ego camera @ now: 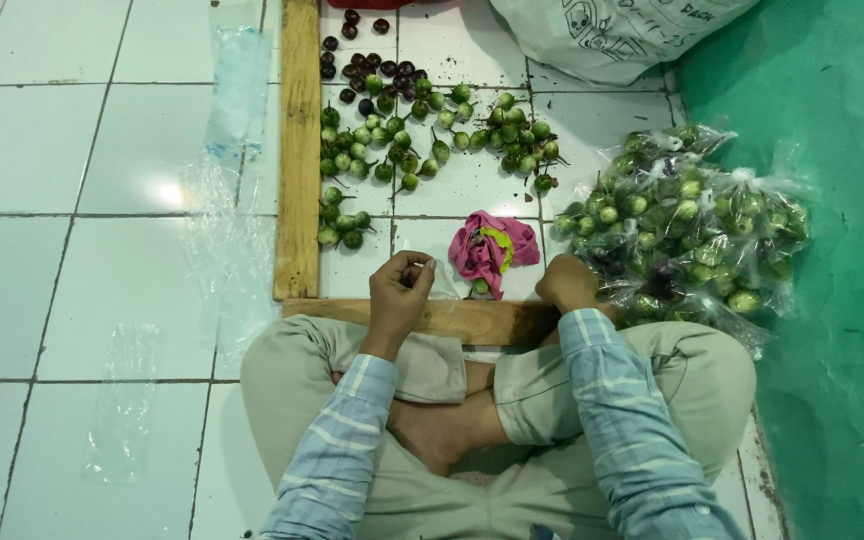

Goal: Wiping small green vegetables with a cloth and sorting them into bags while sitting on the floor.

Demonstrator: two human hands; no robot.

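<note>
Head view, looking down on crossed legs, khaki trousers, blue striped sleeves. Left hand (399, 292) raised just above wooden plank (472, 321), fingers curled in, pinching edge of a thin clear plastic bag (439, 283) – bag hangs to the hand's right, barely visible against white tile. Right hand (567, 283) lower right of the pink cloth (493, 249), fingers folded under and turned away; resting against the heap of filled bags (697, 230), can't tell whether gripping anything. One small green eggplant (479, 287) lies btwn the two hands, just under the cloth, close to the clear bag, touching neither hand as far as visible.

Loose green eggplants (422, 140) scattered on tile beyond the hands, well apart from both – nearest cluster sits up-left of left hand, beside the upright wooden board (299, 150). Dark purple ones (362, 65) further out, near top edge. Filled bags packed w/ green eggplants, knotted, piled at right against green wall (832, 300); right hand touching the pile's near-left edge. White sack (612, 35) at top right. Flat clear plastic bags (227, 210) strewn on tile floor (82, 300) left of the board, well away from left hand. Plank runs across in front of knees, meeting the board at a corner.
</note>
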